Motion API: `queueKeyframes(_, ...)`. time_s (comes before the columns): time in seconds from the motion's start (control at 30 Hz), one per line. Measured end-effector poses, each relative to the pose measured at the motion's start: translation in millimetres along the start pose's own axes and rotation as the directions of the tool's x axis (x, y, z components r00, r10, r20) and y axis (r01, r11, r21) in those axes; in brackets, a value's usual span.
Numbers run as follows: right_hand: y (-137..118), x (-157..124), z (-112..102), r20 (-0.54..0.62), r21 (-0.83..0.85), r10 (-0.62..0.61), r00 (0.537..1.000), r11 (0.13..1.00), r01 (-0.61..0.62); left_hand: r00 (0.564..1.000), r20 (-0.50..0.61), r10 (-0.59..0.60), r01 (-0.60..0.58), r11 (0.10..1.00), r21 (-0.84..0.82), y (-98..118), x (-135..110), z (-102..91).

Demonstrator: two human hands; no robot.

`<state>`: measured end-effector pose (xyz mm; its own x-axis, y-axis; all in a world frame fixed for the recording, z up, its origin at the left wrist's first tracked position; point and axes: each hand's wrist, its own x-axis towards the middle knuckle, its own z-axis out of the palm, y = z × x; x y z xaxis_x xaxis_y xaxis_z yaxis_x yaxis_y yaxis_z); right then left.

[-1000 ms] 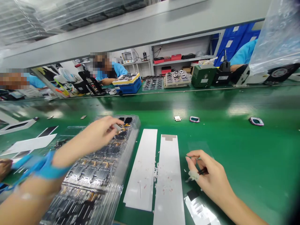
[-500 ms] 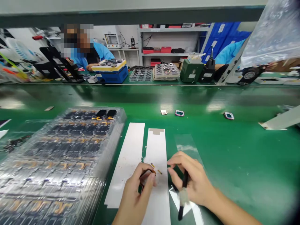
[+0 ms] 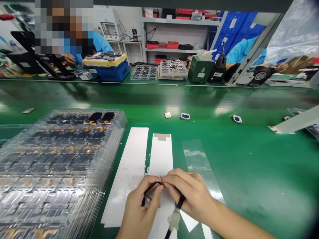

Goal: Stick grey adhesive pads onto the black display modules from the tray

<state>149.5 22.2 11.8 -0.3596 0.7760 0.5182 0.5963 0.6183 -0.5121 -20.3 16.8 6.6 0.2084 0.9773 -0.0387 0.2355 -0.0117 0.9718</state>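
Note:
My left hand [image 3: 142,205] is closed, with thumb and index finger pinching a small black-edged part [image 3: 150,190] that has an orange tip like a flex cable. Most of that part is hidden by the fingers. My right hand [image 3: 194,196] meets it there, thumb and index fingertips pressed together at the orange end. Lying across the right palm is a slim black tool [image 3: 180,201], wrapped with whitish tape; its working tip cannot be made out. Both hands are above a white strip [image 3: 161,156], beside a second white strip [image 3: 133,156].
Stacked clear trays [image 3: 109,146] to the left hold several black screens with orange flex cables. A transparent film strip [image 3: 196,157] lies right of the white strips. Further back are two small frames [image 3: 185,116] and a pale square piece [image 3: 167,115]. A metal support [image 3: 294,122] stands right.
My right hand has moved left from beside the strip to my left hand's fingertips. Its tool came along. The small orange pieces on the strip are now covered. The camera view has shifted slightly.

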Motion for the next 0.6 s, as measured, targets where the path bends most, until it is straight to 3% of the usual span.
queueKeyframes(0.13, -0.1, -1.7, 1.2, 0.013, -0.029, -0.035, 0.999, 0.999, 0.035, 0.999, -0.044, -0.016, 0.017, 1.0, 0.024, -1.0, -2.1, 0.2)
queueKeyframes(0.37, 2.6, -4.9, 3.9, 0.052, -0.093, -0.069, 0.996, 0.993, 0.074, 1.0, -0.018, 0.023, -0.02, 0.992, 0.126, 3.7, -2.0, 0.6)
queueKeyframes(0.43, 2.9, -4.8, 4.5, 0.08, -0.063, -0.019, 0.997, 0.998, 0.024, 1.0, -0.012, -0.002, 0.003, 0.992, 0.127, 3.5, -1.9, 1.4)
queueKeyframes(0.6, 7.1, 1.2, 1.1, 0.083, 0.146, 0.287, 0.954, 0.944, -0.297, 0.998, -0.038, -0.04, 0.042, 0.998, 0.047, -2.3, -2.7, 1.5)
